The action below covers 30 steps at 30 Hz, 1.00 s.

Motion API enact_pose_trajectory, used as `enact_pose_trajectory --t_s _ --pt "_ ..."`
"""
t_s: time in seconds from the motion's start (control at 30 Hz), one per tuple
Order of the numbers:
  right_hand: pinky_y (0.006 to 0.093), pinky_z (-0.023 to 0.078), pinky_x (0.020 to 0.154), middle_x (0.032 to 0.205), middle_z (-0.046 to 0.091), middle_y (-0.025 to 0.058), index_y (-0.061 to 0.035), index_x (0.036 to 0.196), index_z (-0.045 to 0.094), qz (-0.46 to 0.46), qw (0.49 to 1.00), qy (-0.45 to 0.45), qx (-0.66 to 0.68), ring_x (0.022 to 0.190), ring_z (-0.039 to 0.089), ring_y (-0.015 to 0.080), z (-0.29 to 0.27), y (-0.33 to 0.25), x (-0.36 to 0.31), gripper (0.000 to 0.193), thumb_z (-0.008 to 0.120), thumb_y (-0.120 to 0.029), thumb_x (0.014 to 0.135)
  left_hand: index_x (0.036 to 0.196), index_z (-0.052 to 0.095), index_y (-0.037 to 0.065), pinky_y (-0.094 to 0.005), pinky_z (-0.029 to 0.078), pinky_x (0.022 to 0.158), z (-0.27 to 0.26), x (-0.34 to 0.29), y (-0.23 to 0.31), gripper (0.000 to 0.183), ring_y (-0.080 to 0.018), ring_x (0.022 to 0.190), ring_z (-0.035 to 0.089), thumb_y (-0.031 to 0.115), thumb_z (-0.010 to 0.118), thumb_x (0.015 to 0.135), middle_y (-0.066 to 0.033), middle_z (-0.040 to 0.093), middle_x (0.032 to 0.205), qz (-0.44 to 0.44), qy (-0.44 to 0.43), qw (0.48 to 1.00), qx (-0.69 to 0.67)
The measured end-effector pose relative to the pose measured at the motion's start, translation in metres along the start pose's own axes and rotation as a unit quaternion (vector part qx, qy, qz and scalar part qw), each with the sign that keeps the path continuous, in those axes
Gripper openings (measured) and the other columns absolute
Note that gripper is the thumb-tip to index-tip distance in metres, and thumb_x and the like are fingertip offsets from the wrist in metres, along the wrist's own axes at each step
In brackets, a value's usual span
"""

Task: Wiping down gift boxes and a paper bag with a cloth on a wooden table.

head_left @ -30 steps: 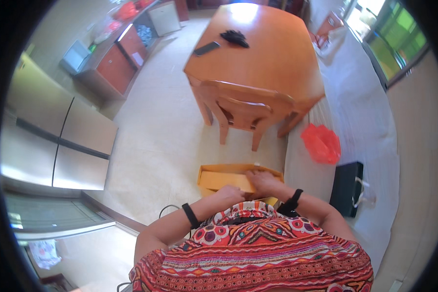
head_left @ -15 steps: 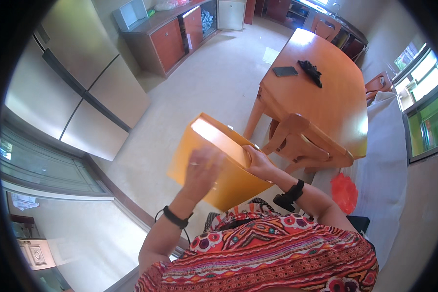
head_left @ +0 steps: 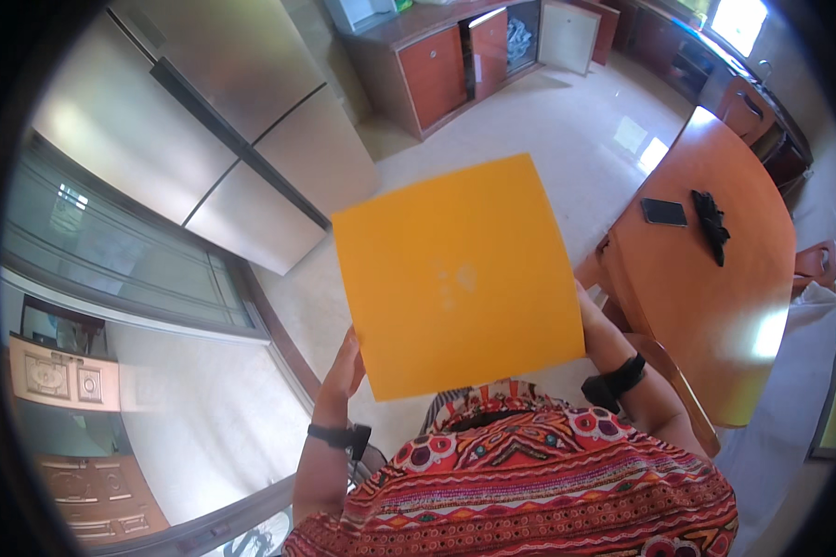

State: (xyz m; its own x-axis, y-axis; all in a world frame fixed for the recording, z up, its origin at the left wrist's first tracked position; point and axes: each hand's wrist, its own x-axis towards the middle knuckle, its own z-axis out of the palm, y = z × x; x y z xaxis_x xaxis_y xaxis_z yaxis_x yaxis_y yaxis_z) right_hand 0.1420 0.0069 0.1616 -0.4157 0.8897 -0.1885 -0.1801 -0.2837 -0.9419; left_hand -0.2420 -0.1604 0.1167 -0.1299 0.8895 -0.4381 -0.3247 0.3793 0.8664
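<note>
- The yellow box [head_left: 455,278] is held up in front of the body, near the middle of the view, taken here as the clock's centre; one broad, nearly square face is turned toward the camera and slightly rotated, and a few pale marks are seen near its middle.
- The left hand [head_left: 346,365] is set against the box's edge at eight o'clock; the box is gripped there, but most fingers are hidden, so how far they are spread cannot be told.
- The right hand [head_left: 589,308] is placed at the opposite edge, between three and four o'clock; the box is supported there too, though the hand is largely covered by it and the bend of its fingers cannot be told.
- A dark band is worn on each wrist.
- A patterned red top [head_left: 520,483] is seen at six o'clock, below the box.
- A wooden table [head_left: 706,306] is placed at three o'clock, apart from the box; on it a dark phone [head_left: 664,213] and a black bunched item [head_left: 711,227] are laid near each other.
- A wooden chair [head_left: 673,376] is partly shown at four o'clock, beside the table.
- A metallic refrigerator [head_left: 181,139] is seen at ten o'clock.
- A low cabinet [head_left: 432,84] with red-brown doors is placed at twelve o'clock.
</note>
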Motion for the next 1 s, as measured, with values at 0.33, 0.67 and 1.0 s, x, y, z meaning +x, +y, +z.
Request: enact_pose_trajectory --t_s 0.33,0.67,1.0 --pt "0.0247 0.052 0.078 0.112 0.064 0.0036 -0.0012 0.125 0.056 0.102 0.991 -0.083 0.033 0.096 0.063 0.0109 0.007 0.001 -0.012 0.041 0.062 -0.025 0.093 0.142 0.038 0.000 -0.0330 0.049 0.097 0.011 -0.003 0.000 0.060 -0.0220 0.122 0.055 0.026 0.062 0.094 -0.0123 0.053 0.135 -0.015 -0.022 0.994 -0.104" --pt "0.0265 0.053 0.082 0.117 0.063 0.0084 -0.0006 0.131 0.048 0.061 0.995 -0.010 0.075 0.097 0.065 0.0168 0.014 -0.065 -0.041 0.050 0.062 -0.021 0.088 0.134 0.047 -0.001 -0.0352 0.053 0.092 -0.004 0.004 -0.008 0.052 -0.0243 0.108 0.063 0.022 0.064 0.091 -0.0127 0.062 0.121 0.008 0.059 0.990 -0.127" --pt "0.0320 0.054 0.087 0.118 0.063 0.0133 0.0034 0.131 0.047 0.048 0.996 0.039 0.064 0.104 0.065 0.0204 -0.087 -0.077 -0.049 0.059 0.070 -0.021 0.083 0.134 0.046 -0.001 -0.0362 0.055 0.089 0.001 0.036 -0.026 0.050 -0.0255 0.109 0.063 0.021 0.062 0.091 -0.0130 0.061 0.123 -0.011 -0.004 0.989 -0.149"
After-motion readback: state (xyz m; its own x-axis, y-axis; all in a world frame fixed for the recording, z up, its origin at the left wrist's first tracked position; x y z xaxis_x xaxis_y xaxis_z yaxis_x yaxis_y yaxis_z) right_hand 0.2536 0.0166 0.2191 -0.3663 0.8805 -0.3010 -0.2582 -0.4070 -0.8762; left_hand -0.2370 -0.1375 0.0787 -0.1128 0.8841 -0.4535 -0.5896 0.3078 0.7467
